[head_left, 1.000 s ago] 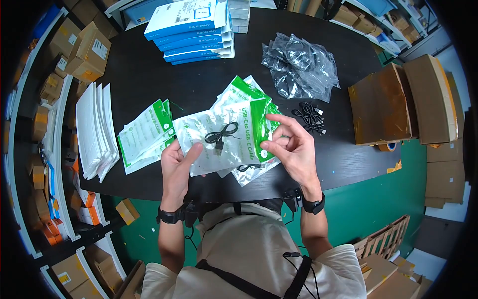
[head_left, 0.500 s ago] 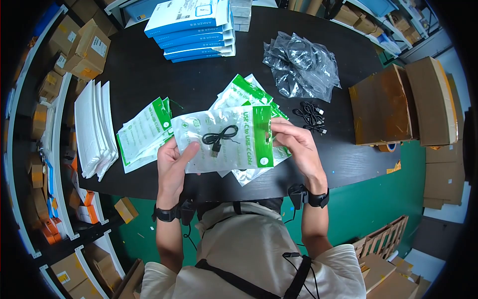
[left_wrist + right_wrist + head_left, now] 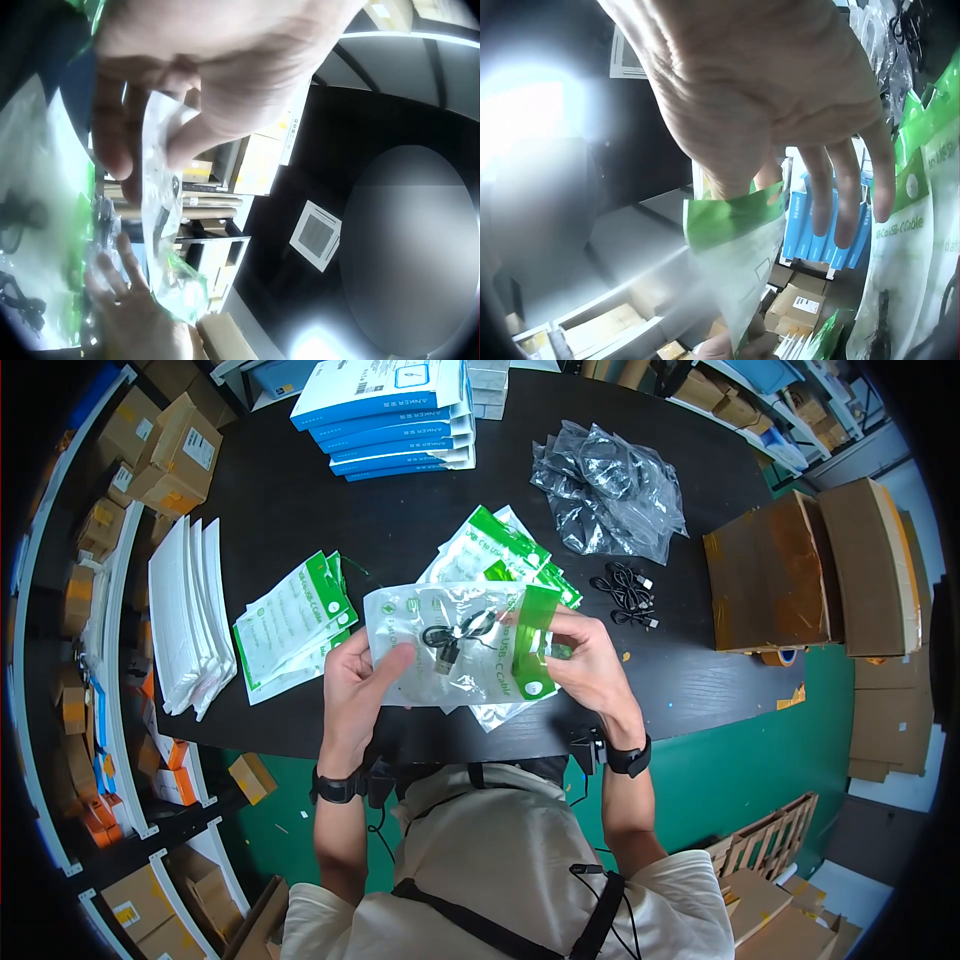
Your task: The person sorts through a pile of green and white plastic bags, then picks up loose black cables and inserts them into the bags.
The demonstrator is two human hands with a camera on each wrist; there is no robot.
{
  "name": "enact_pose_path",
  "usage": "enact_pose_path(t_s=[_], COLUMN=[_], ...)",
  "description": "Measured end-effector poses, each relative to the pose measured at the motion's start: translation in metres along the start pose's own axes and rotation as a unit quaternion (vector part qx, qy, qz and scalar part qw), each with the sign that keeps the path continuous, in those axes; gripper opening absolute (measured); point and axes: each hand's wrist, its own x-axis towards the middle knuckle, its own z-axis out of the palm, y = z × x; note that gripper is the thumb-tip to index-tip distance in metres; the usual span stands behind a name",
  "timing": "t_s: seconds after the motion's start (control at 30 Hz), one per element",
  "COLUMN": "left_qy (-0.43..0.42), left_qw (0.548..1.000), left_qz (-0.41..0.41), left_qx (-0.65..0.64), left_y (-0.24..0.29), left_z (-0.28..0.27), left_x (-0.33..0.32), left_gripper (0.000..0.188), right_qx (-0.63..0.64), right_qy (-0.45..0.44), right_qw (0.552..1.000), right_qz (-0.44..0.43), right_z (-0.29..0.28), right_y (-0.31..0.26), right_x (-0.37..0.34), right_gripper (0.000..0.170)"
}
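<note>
Pinching the pouch point(image 3: 483, 672) between your left hand point(image 3: 352, 685) and right hand point(image 3: 598, 668), one at each end, you hold it above the table point(image 3: 680, 695), probably to steady the cable point(image 3: 447, 652) showing inside.

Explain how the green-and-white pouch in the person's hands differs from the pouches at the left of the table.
Pose: the held pouch is up between the left hand and right hand; the left pouches lie on the table.
Number: the held pouch is single; the left pouches overlap.
Contents: the held pouch shows a black cable; the left pouches show none.
Both have green ends and green lettering.
</note>
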Motion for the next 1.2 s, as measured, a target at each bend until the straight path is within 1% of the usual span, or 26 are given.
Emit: enact_pose_path(t_s=[0.1, 0.13, 0.23, 0.27, 0.37, 0.4, 0.5, 0.53, 0.63, 0.67, 0.77, 0.8, 0.9, 0.93, 0.97, 1.03, 1.07, 1.13, 1.17, 1.2], left_qy=[0.003, 0.003, 0.016, 0.016, 0.027, 0.027, 0.019, 0.019, 0.006, 0.006, 0.016, 0.017, 0.002, 0.003, 0.019, 0.047, 0.04, 0.079, 0.071, 0.105], left_qw=[0.999, 0.999, 0.998, 0.998, 0.997, 0.997, 0.997, 0.997, 0.996, 0.996, 0.995, 0.995, 0.996, 0.996, 0.996, 0.996, 0.997, 0.995, 0.996, 0.993], left_qz=[-0.034, -0.034, -0.03, -0.03, -0.028, -0.029, -0.001, -0.002, 0.012, 0.012, 0.058, 0.058, 0.0, 0.0, -0.003, -0.009, -0.01, 0.008, 0.007, 0.024], left_qx=[0.036, 0.036, 0.061, 0.061, 0.062, 0.062, 0.08, 0.08, 0.092, 0.092, 0.08, 0.08, 0.091, 0.091, 0.085, 0.07, 0.067, 0.065, 0.063, 0.057], left_y=[0.005, 0.004, 0.001, 0.001, 0.003, 0.003, 0.001, 0.0, -0.003, -0.006, -0.013, -0.012, -0.004, -0.002, 0.0, 0.004, 0.006, 0.01, 0.01, 0.011], left_z=[-0.002, -0.001, 0.002, 0.002, 0.001, 0.0, -0.002, -0.002, -0.005, -0.004, -0.003, -0.004, -0.005, -0.006, -0.007, -0.007, -0.009, -0.023, -0.031, -0.042], left_x=[0.001, 0.001, 0.001, 0.002, 0.001, 0.001, 0.001, 0.002, 0.003, 0.003, 0.005, 0.004, 0.001, 0.0, 0.0, 0.001, 0.002, 0.004, 0.006, 0.008], left_gripper=[0.024, 0.024, 0.023, 0.023, 0.022, 0.022, 0.022, 0.022, 0.023, 0.023, 0.022, 0.022, 0.022, 0.022, 0.022, 0.022, 0.022, 0.024, 0.024, 0.025], right_qx=[0.036, 0.036, 0.141, 0.141, 0.161, 0.161, 0.006, 0.006, 0.107, 0.107, 0.066, 0.066, 0.045, 0.045, 0.046, 0.047, 0.043, 0.182, 0.251, 0.247], right_qy=[-0.021, -0.021, -0.053, -0.053, 0.001, 0.001, 0.039, 0.038, 0.032, 0.032, -0.047, -0.048, -0.062, -0.063, -0.038, 0.016, 0.022, 0.11, 0.153, 0.16], right_qw=[0.998, 0.998, 0.986, 0.986, 0.987, 0.987, 0.997, 0.997, 0.993, 0.993, 0.995, 0.995, 0.995, 0.995, 0.998, 0.991, 0.991, 0.976, 0.956, 0.955], right_qz=[-0.05, -0.05, -0.066, -0.066, 0.017, 0.017, -0.067, -0.067, -0.042, -0.041, 0.055, 0.055, 0.069, 0.069, 0.004, -0.124, -0.121, -0.052, -0.02, -0.02], right_z=[0.002, 0.002, 0.002, 0.002, 0.007, 0.007, 0.008, 0.01, 0.019, 0.019, 0.015, 0.015, 0.015, 0.014, 0.014, 0.011, 0.007, -0.001, -0.006, -0.015], right_y=[-0.003, 0.0, 0.016, 0.015, 0.009, 0.01, 0.016, 0.014, 0.002, 0.0, -0.004, -0.004, 0.002, 0.008, 0.017, 0.03, 0.029, 0.021, 0.02, 0.022], right_x=[-0.001, -0.001, -0.002, -0.002, -0.001, -0.001, 0.002, 0.003, 0.004, 0.004, 0.005, 0.005, 0.005, 0.005, 0.006, 0.007, 0.005, 0.002, 0.001, 0.0], right_gripper=[0.034, 0.034, 0.035, 0.035, 0.036, 0.036, 0.036, 0.036, 0.036, 0.036, 0.034, 0.034, 0.035, 0.035, 0.031, 0.023, 0.023, 0.015, 0.011, 0.011])
